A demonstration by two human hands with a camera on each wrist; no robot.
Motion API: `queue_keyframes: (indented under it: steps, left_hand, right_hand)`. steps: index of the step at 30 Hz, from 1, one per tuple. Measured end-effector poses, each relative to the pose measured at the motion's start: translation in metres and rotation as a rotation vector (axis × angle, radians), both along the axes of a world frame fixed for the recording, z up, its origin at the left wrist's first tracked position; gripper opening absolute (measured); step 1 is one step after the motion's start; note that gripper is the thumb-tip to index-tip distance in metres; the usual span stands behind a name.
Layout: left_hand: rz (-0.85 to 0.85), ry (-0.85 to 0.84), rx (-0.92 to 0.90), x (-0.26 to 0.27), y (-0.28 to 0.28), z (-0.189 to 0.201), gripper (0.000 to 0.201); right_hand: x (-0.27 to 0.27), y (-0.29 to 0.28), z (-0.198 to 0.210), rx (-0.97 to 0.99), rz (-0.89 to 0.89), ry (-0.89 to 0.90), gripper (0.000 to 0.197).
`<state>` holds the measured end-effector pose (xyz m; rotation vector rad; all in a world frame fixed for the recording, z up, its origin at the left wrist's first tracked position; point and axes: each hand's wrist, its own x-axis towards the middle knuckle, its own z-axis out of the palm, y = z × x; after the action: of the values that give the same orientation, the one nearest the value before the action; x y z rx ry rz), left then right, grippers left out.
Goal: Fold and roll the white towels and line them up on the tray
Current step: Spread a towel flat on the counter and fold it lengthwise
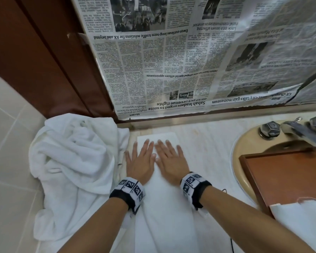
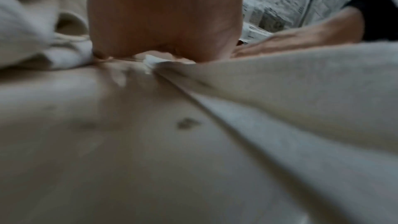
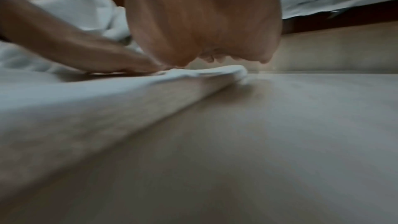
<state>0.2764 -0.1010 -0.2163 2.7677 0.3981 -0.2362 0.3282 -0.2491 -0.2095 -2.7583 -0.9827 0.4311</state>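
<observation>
Left hand [image 1: 140,164] and right hand [image 1: 170,161], grip spread flat, press folded towel [image 1: 164,216] on bench [image 1: 208,143]: smooth outward evenly, edges squared, before rolling.

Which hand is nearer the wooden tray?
Right. The right hand lies flat on the folded towel, on the wooden tray side; the left hand lies beyond it.
</observation>
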Motion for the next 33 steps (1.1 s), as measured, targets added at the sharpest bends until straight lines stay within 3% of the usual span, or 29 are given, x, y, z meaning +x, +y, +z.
queue_keyframes:
  steps: [8, 12, 15, 21, 24, 29, 33]
  left_hand:
    - [0.083, 0.024, -0.066, 0.0, 0.026, -0.005, 0.055]
    - [0.055, 0.031, -0.05, -0.037, 0.0, 0.005, 0.054]
    - [-0.023, 0.052, -0.003, -0.068, -0.02, 0.006, 0.065]
    - [0.096, 0.01, -0.009, -0.091, -0.002, 0.001, 0.074]
    - [0.121, 0.048, -0.002, -0.097, -0.018, 0.008, 0.078]
    - [0.051, 0.121, -0.022, -0.116, -0.047, 0.003, 0.066]
    - [0.086, 0.129, 0.009, -0.133, -0.042, -0.004, 0.069]
  right_hand:
    - [0.033, -0.031, -0.004, -0.063, -0.185, 0.041, 0.056]
    - [-0.017, -0.033, 0.004, 0.036, -0.086, 0.01, 0.065]
    - [-0.057, -0.034, -0.003, 0.0, 0.043, 0.068, 0.062]
    - [-0.043, -0.079, -0.008, -0.104, -0.142, 0.037, 0.063]
    - [-0.053, -0.085, 0.001, -0.036, -0.218, 0.022, 0.069]
    - [-0.123, -0.076, -0.009, 0.0, -0.032, -0.01, 0.055]
    - [-0.133, -0.094, -0.013, -0.047, -0.077, 0.002, 0.058]
